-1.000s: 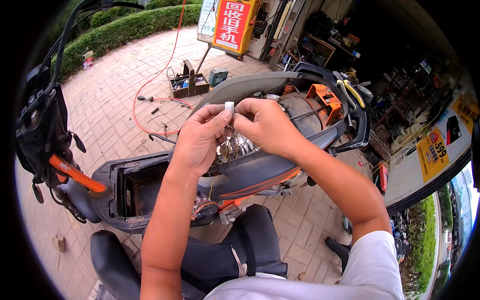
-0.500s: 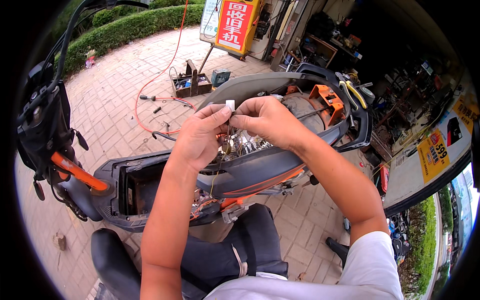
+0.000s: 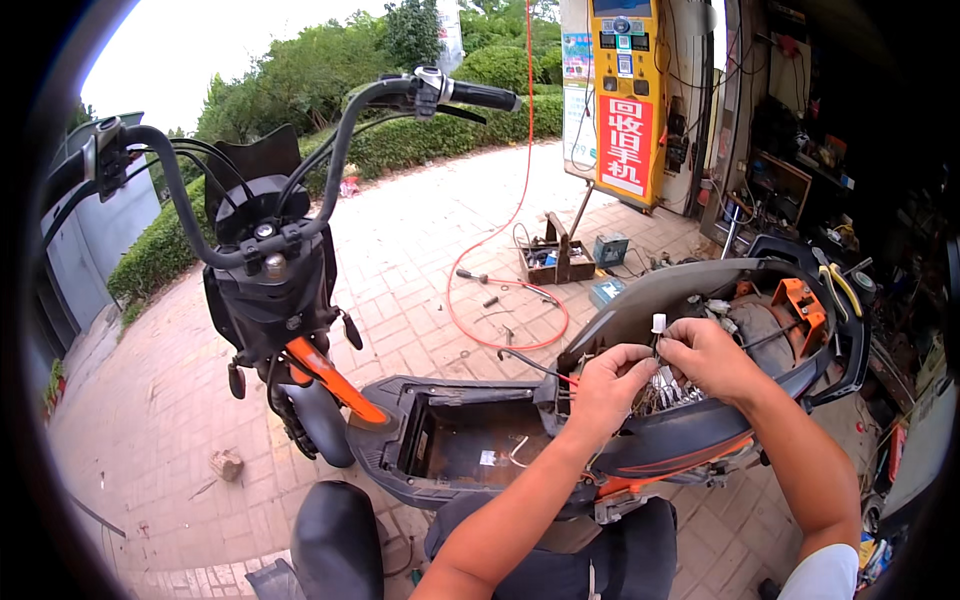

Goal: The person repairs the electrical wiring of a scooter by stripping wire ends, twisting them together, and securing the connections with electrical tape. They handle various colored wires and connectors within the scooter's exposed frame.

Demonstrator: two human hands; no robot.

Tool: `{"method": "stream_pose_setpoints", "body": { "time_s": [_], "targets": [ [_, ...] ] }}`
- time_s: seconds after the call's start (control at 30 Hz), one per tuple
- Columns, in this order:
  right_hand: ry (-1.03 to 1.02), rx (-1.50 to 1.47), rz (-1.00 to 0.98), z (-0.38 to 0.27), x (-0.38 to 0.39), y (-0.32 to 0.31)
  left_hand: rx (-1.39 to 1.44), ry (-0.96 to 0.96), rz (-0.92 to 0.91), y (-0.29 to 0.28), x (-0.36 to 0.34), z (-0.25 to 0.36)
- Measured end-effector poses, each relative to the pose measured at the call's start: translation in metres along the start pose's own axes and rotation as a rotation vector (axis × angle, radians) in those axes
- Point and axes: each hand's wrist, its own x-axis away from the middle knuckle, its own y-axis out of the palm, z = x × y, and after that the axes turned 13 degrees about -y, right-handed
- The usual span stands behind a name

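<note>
Both my hands meet over the opened body of a scooter point(image 3: 700, 440) with its wiring exposed. A small white plug connector point(image 3: 658, 323) stands upright above my fingertips, dark wires running down from it. My right hand point(image 3: 708, 358) pinches the wires just under the connector. Slightly lower, my left hand point(image 3: 606, 388) has thumb and finger closed on the wires too; the exact spot is hidden by the fingers. Below my hands a bundle of wires and silvery terminals point(image 3: 668, 388) lies inside the body. A red and black cable point(image 3: 540, 366) comes out beside my left hand.
The scooter's handlebar point(image 3: 340, 150) rises at the left, behind an open floorboard compartment point(image 3: 450, 450). A detached black seat point(image 3: 338, 540) stands close by. Beyond are a wooden toolbox point(image 3: 575, 268) and a red hose point(image 3: 455, 310). Pliers with yellow handles point(image 3: 838, 285) rest on the tail.
The view has swung left and up, bringing in the handlebar and hedge. My hands stay together at the wires; the white connector now stands higher above my left fingertips.
</note>
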Motion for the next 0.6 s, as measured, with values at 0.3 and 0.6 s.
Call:
{"method": "stream_pose_setpoints", "body": {
  "time_s": [0.3,0.6],
  "targets": [
    [-0.011,-0.099,-0.004,-0.01,-0.008,0.002,-0.03,0.13,0.146,-0.001,-0.002,-0.009],
    [-0.033,-0.06,0.054,0.001,0.001,-0.001,0.086,0.209,0.089,0.001,-0.005,-0.029]
  ]
}}
